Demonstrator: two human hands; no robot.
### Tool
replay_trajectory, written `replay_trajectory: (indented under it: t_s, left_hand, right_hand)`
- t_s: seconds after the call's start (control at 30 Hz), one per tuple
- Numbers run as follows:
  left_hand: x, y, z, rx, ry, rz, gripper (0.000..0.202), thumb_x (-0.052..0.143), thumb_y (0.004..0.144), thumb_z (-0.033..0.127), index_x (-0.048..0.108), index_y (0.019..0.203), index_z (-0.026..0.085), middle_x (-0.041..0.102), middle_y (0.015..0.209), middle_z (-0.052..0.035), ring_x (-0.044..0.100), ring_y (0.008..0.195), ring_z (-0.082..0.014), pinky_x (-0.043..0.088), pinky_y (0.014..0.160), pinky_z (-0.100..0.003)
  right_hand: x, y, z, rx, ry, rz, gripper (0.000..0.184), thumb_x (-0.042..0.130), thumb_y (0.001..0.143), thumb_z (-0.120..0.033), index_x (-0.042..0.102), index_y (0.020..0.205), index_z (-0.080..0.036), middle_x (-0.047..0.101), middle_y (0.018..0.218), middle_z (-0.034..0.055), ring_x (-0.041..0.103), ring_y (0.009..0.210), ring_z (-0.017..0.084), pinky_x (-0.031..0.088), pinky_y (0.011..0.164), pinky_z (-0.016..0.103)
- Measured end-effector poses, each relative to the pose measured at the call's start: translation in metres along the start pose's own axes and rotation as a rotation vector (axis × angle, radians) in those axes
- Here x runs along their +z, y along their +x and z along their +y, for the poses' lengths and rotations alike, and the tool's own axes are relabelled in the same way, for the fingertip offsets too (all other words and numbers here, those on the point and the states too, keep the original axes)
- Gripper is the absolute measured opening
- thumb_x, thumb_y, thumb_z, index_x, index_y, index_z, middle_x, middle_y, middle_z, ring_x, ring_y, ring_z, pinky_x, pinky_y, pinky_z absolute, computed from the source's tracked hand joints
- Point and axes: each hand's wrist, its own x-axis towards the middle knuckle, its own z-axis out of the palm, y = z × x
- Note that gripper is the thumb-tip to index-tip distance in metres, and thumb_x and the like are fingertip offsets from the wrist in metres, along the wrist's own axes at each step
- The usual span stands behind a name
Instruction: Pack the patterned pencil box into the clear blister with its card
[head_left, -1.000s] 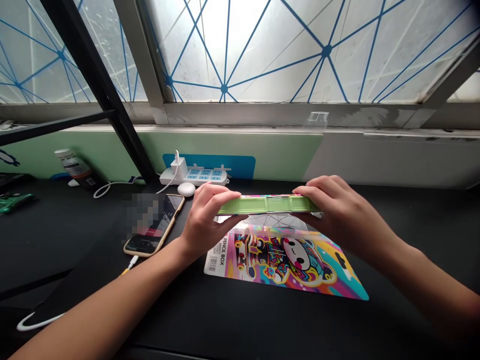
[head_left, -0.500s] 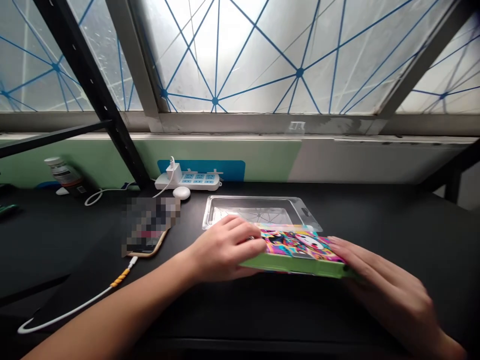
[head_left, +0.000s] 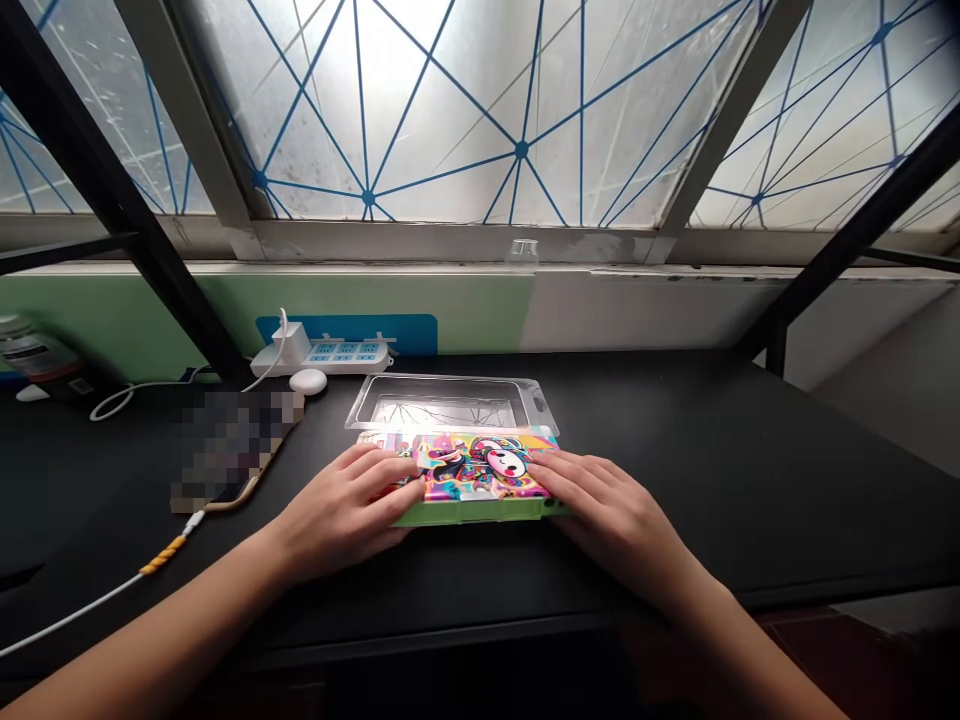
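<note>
A flat cartoon-printed box (head_left: 480, 468) with a bright multicoloured lid and a green front side lies level, low over the black desk. My left hand (head_left: 360, 500) is closed around its left end, fingers on the lid and thumb hidden from sight. At the right end, my right hand (head_left: 600, 505) grips the box with its fingers over the lid's edge. A clear plastic tray (head_left: 541, 405) lies just behind the box, which overlaps its near edge in the view. Whether the box's underside rests on the desk is hard to see.
To the left are a phone (head_left: 240, 490) with a white charging cable (head_left: 82, 618), a small white case (head_left: 308, 381) and a white power strip (head_left: 349, 356). A bottle (head_left: 37, 350) is at the far left. Black frame legs (head_left: 161, 270) slope beside the window.
The box has gone from tilted to level and faces me more squarely. My right hand has come further over its lid. The view has swung to the right.
</note>
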Motion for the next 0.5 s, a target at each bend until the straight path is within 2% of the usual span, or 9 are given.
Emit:
replay_trajectory:
  t_s: [0.1, 0.23, 0.37, 0.43, 0.5]
  left_hand:
    - [-0.003, -0.017, 0.003, -0.209, -0.094, -0.070, 0.032, 0.067, 0.091, 0.022, 0.059, 0.122, 0.025, 0.065, 0.129, -0.0120, 0.062, 0.116, -0.0284, 0.053, 0.098, -0.044]
    - [-0.006, -0.032, 0.000, -0.490, -0.239, -0.121, 0.047, 0.069, 0.093, 0.031, 0.049, 0.135, 0.026, 0.056, 0.140, -0.0136, 0.054, 0.132, -0.0295, 0.050, 0.107, -0.045]
    - [-0.004, -0.032, -0.004, -0.585, -0.312, -0.197, 0.075, 0.077, 0.087, 0.042, 0.038, 0.149, 0.029, 0.050, 0.150, -0.0130, 0.049, 0.140, -0.0330, 0.046, 0.114, -0.048]
    - [-0.003, -0.030, -0.005, -0.646, -0.339, -0.249, 0.083, 0.077, 0.086, 0.044, 0.033, 0.155, 0.032, 0.050, 0.152, -0.0121, 0.051, 0.139, -0.0334, 0.048, 0.111, -0.047]
    - [-0.002, -0.029, -0.005, -0.713, -0.363, -0.270, 0.087, 0.078, 0.085, 0.045, 0.030, 0.157, 0.033, 0.051, 0.152, -0.0115, 0.055, 0.136, -0.0336, 0.052, 0.107, -0.046]
  right_hand:
    - [0.003, -0.002, 0.001, 0.101, 0.033, -0.098, 0.049, 0.059, 0.100, -0.025, 0.050, 0.149, -0.021, 0.064, 0.144, 0.0133, 0.062, 0.131, 0.029, 0.056, 0.102, 0.045]
    - [0.007, -0.007, 0.005, 0.216, 0.084, -0.195, 0.058, 0.058, 0.101, -0.032, 0.040, 0.156, -0.025, 0.053, 0.155, 0.0122, 0.055, 0.138, 0.028, 0.052, 0.105, 0.044]
    - [0.010, -0.006, 0.007, 0.167, -0.009, -0.192, 0.053, 0.057, 0.102, -0.037, 0.044, 0.150, -0.022, 0.058, 0.148, 0.0165, 0.060, 0.129, 0.032, 0.046, 0.105, 0.054]
    - [0.011, 0.001, 0.005, 0.128, -0.064, -0.190, 0.049, 0.057, 0.101, -0.041, 0.049, 0.144, -0.019, 0.063, 0.140, 0.0187, 0.063, 0.123, 0.033, 0.041, 0.108, 0.060]
    - [0.013, 0.012, 0.002, 0.096, -0.090, -0.192, 0.049, 0.059, 0.099, -0.046, 0.054, 0.137, -0.014, 0.066, 0.132, 0.0207, 0.065, 0.118, 0.034, 0.041, 0.108, 0.061]
